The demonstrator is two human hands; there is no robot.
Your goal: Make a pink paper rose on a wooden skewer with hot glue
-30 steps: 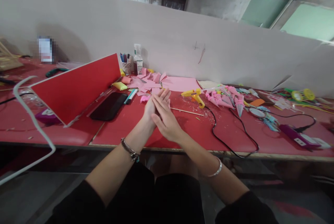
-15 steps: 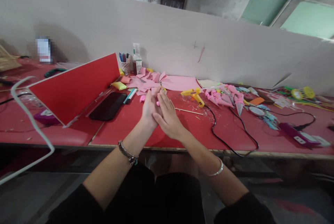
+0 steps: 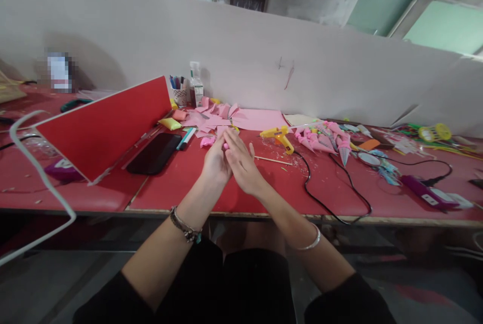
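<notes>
Pink lump (image 3: 226, 146) pressed between flat left hand (image 3: 216, 164) and right hand (image 3: 243, 166), above bare red tabletop (image 3: 211, 190) near its front edge.

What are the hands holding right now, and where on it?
A small pink piece, pressed between the palms of the left hand and right hand; only its end shows.

On the long red worktable (image 3: 181, 183), the yellow plastic glue gun (image 3: 278, 138) lies at two o'clock of the pressed-together hands (image 3: 230, 163), the flat black phone (image 3: 154, 153) at nine o'clock
</notes>
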